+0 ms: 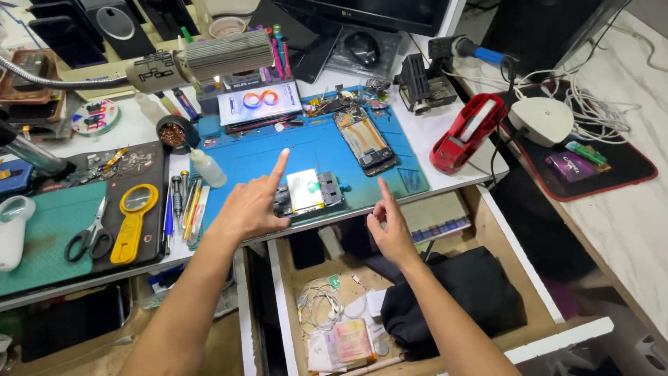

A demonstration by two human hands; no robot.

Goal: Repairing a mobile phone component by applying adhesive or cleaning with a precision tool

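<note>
Blue mat (257, 163): both hands' index fingers (280, 163) extended, empty.

I see a white workbench (456, 122) w/ a blue work mat (316, 150) in the middle. Left of it a black mat (149, 209), then a green cutting mat (49, 230). On the bench's right end: a red tape dispenser (465, 132) & a small black device (421, 85). Open wooden drawer (487, 230) below the bench edge.
</note>
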